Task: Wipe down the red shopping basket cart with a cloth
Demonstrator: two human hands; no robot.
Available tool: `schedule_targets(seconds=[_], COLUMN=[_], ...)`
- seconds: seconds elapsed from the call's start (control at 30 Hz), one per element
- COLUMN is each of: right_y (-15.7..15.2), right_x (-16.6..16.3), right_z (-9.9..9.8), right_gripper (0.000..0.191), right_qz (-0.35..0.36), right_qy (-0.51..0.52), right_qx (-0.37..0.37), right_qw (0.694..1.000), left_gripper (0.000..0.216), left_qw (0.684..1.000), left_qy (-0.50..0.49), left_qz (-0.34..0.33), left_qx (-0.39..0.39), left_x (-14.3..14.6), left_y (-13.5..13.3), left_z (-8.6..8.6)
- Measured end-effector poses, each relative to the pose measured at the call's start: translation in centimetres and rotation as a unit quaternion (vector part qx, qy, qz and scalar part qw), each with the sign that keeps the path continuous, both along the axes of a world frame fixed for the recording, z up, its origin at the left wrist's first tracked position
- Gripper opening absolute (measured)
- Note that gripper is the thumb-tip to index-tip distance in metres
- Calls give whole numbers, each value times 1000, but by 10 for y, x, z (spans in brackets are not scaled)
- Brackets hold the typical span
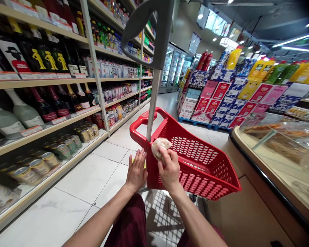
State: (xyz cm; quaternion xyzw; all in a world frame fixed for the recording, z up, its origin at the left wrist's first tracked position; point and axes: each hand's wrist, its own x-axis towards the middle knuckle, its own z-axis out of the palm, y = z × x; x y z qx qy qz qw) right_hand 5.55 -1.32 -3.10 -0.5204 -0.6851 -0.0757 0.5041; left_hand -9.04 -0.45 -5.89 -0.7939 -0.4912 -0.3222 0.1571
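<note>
Your right hand grasps and partly hides a pale cloth by the red basket. Your left hand, flat and unclenched, half-covers something yellow; white floor tiles run beside bottle-lined shelves

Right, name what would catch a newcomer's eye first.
The red basket in the middle, with a metal pole rising from it to a gray handle at the top. Next, the pale wad, perhaps cloth, in the right hand at the basket's near end, the open left hand beside it. Bottles crowd the left shelves.
</note>
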Motion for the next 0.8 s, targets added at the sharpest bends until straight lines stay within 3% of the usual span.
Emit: schedule_targets(seconds=[0.07, 0.13, 0.27, 0.37, 0.5, 0.63, 0.73, 0.8], right_y=[14, 21, 7, -7, 0, 17, 9, -3], right_x=[3, 13, 59, 92, 79, 61, 98, 134], right_z=[18, 20, -5, -17, -12, -12, -30, -44], right_gripper=[46, 46, 42, 37, 37, 44, 42, 39], right_qz=[-51, -86, -136, -200, -155, -138, -141, -188], right_qy=[3, -18, -44, -25, -27, -91, -110, -88], right_qx=[-24, -73, -144, -155, -100, -88, -106, -114], right_qw=[998, 993, 979, 967, 982, 982, 978, 972], left_gripper=[73, 73, 69, 64, 57, 55, 58, 58], left_qw=[1000, 999, 997, 995, 991, 990, 989, 989], left_qy=[-6, 6, 54, 76, 89, 91, 100, 100], left_qz=[-11, -31, -55, -54, -96, -96, -97, -97], left_qx=[10, 13, -5, -23, -30, -42, -43, -45], left_x=[13, 26, 49, 64, 84, 91, 88, 87], left_y=[6, 12, 23, 26, 25, 26, 29, 29], left_z=[13, 25, 37, 39, 37, 37, 36, 34])
